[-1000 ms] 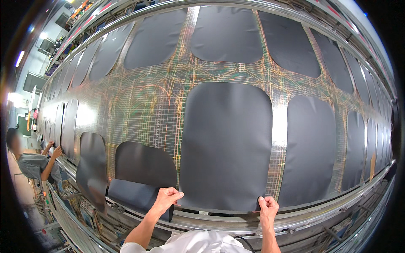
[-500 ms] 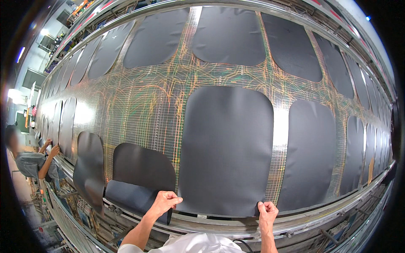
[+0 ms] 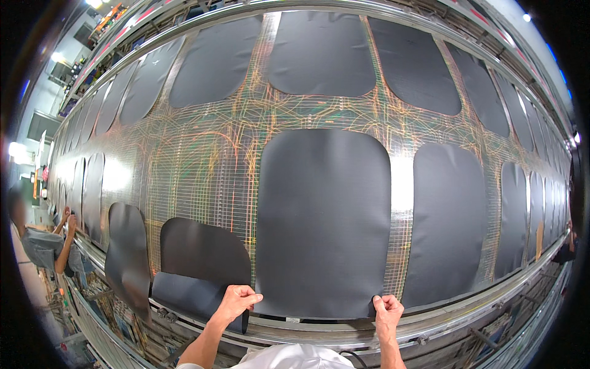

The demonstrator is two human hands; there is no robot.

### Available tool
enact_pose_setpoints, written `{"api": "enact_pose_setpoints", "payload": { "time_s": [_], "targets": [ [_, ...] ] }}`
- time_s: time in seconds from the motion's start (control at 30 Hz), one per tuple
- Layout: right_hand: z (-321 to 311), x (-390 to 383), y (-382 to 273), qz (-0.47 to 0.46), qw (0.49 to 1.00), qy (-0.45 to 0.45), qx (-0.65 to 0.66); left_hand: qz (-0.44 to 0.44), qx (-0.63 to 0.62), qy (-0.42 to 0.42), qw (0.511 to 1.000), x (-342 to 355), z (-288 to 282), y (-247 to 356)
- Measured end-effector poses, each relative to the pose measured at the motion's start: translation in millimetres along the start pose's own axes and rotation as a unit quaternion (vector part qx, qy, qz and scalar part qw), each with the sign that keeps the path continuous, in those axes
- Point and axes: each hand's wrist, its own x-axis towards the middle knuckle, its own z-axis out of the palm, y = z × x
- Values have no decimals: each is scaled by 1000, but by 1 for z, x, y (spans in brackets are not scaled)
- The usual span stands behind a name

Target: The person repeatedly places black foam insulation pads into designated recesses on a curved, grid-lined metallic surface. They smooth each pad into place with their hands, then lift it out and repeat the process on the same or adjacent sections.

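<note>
A large black sheet with rounded far corners [image 3: 324,221] lies flat on the long table in front of me. My left hand [image 3: 237,302] pinches its near left corner between thumb and fingers. At the near right corner, my right hand [image 3: 388,310] grips the edge in the same way. Just left of it is another black sheet [image 3: 203,249], its near part folded over and hanging past the table edge behind my left wrist. Beyond that one, a narrower-looking black sheet [image 3: 126,240] droops over the edge too. To the right lies one more flat black sheet [image 3: 447,224].
The table top [image 3: 203,141] is covered with crossing coloured lines. Several more black sheets [image 3: 322,52] line its far side. A metal rail [image 3: 344,329] runs along the near edge. At the far left, a person in a grey shirt [image 3: 43,246] works at the same edge.
The whole view has shifted slightly. My hands keep their grip on the corners, and the sheet looks unchanged. At the far left, the other person's hands have moved a little.
</note>
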Motion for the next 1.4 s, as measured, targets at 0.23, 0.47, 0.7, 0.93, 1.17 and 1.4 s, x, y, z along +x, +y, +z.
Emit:
{"api": "enact_pose_setpoints", "payload": {
  "time_s": [0.23,0.47,0.7,0.93,1.17,1.4],
  "targets": [
    [0,0,0,21,1000,1,7,7,-11,2,1000,2,1,-5],
    [1,0,5,15,1000,13,1,17,-22,0,1000,4,2,-8],
    [5,-1,2,1,1000,12,-21,21,-27,1,999,3,0,-10],
    [0,4,-7,-16,995,-4,-94,45,1,13,999,1,1,-6],
    [-1,4,-9,44,998,-23,-31,37,-10,37,999,3,7,-11],
    [-2,2,-9,5,999,-13,-51,42,-17,25,999,5,6,-10]
  ]
}}
